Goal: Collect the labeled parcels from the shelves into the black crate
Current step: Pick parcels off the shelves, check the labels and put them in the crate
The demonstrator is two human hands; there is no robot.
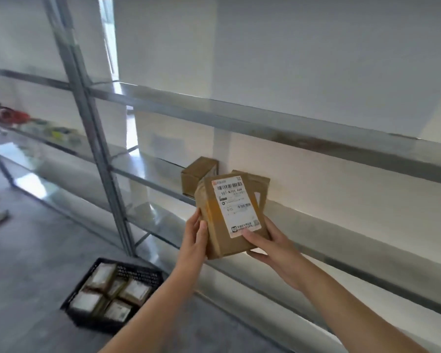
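Both hands hold a labeled parcel out in front of the metal shelf.
The left hand grips the parcel's left edge. The right hand clasps its lower right corner, thumb on the white label. A second brown parcel sits just behind; whether it is held or leaning is unclear. A small box stands at the shelf's back against the wall. The black crate, with packets inside, rests on open grey floor at lower left, near the shelf post.
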